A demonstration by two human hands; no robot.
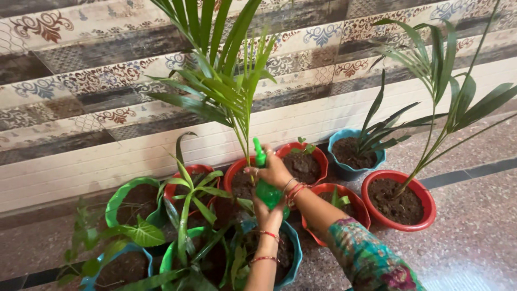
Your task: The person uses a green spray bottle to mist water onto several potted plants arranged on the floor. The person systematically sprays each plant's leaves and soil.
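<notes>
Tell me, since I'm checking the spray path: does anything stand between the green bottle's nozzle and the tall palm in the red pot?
Nothing visible does. The green spray bottle, held by both the right hand and left hand, has its nozzle right beside the palm's stems.

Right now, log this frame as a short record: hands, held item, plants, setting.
left hand: cups the base of the green spray bottle from below
right hand: grips its top, near the nozzle
plants: tall palm in a red pot behind the bottle; another palm in a red pot at right
pots: red, green and blue, clustered
setting: speckled floor, patterned tile wall
</notes>
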